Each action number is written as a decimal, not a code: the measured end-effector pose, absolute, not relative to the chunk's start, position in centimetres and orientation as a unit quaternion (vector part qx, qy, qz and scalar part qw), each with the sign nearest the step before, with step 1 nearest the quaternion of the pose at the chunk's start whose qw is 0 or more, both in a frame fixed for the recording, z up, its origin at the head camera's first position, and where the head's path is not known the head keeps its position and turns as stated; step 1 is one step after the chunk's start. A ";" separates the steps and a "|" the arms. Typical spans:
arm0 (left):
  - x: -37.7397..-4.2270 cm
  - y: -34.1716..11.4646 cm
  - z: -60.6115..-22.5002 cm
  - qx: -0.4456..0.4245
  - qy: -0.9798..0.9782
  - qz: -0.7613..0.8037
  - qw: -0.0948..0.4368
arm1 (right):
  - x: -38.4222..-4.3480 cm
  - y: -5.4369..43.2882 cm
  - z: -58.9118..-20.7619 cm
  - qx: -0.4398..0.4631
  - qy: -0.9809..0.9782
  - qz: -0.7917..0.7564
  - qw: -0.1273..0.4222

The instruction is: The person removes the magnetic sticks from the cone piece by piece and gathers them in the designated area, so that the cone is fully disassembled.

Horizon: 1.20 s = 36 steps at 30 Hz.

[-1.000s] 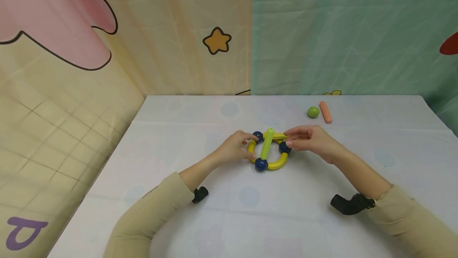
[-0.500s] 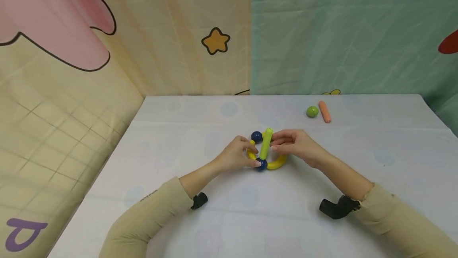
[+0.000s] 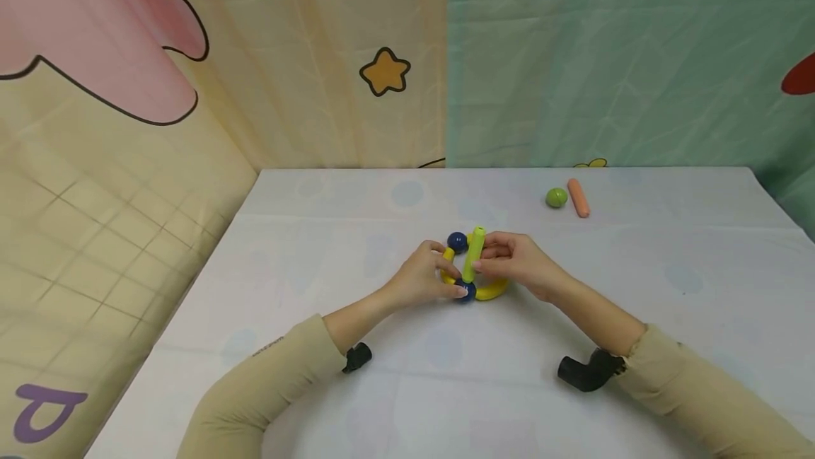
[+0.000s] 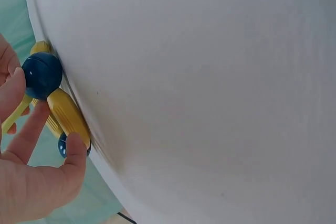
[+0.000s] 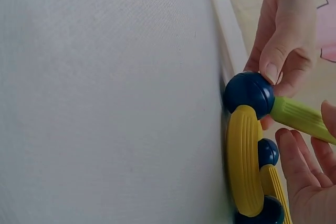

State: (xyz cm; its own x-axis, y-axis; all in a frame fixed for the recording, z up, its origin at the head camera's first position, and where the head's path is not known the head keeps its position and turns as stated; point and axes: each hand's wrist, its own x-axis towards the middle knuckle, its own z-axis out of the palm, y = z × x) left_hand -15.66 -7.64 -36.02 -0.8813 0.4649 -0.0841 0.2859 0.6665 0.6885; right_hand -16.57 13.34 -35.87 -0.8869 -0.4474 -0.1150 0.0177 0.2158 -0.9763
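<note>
Nearest me on the white table (image 3: 439, 402), my left hand (image 3: 425, 275) pinches the near blue ball (image 5: 248, 95); bracing it firmly should let my right hand (image 3: 518, 259), pinching the green rod (image 3: 475, 245) rising from it, adjust gently without pulling it loose.

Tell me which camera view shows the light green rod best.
The head view: the light green rod shows almost end to end there, beside the right hand. The right wrist view shows its end at the blue ball, but the rest leaves the picture; the left wrist view catches only a short strip, partly covered.
</note>
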 end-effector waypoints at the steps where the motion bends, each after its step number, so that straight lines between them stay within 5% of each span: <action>1: -15.6 -7.6 -36.0 0.206 0.905 0.351 0.127 | -16.6 13.2 -35.9 -0.142 0.756 -0.609 0.191; 36: -15.3 -7.5 -36.0 0.226 0.909 0.332 0.112 | -15.9 13.4 -36.7 -0.226 0.715 -0.622 0.225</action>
State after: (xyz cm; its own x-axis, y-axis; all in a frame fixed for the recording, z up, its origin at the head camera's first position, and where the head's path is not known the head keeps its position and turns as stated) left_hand -15.30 -7.55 -36.02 -0.8732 0.4843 -0.0538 0.3357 0.6779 0.6540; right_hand -15.86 13.37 -36.73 -0.7965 -0.6033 -0.0405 -0.0441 0.1247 -0.9912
